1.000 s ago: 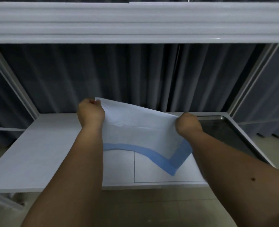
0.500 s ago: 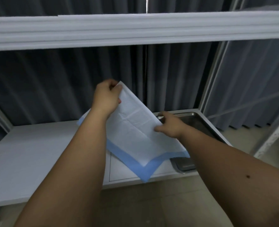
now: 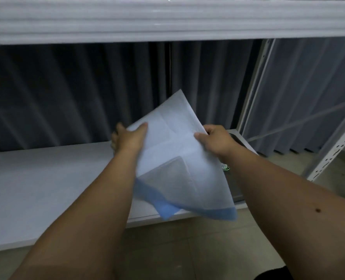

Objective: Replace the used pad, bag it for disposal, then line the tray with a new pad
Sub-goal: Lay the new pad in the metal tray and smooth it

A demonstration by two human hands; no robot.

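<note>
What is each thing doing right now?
Pad: held up off the shelf, partly folded, blue edge hanging low.
Left hand: grips the pad's left edge.
Right hand: pinches the pad's right edge.
Tray: on the shelf, mostly hidden behind the pad.

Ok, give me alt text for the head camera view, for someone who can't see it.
Two bare hands hold a partly folded white pad with blue edging above a white shelf, the left hand and right hand gripping opposite sides. A metal tray shows behind it, dark curtains beyond.
</note>
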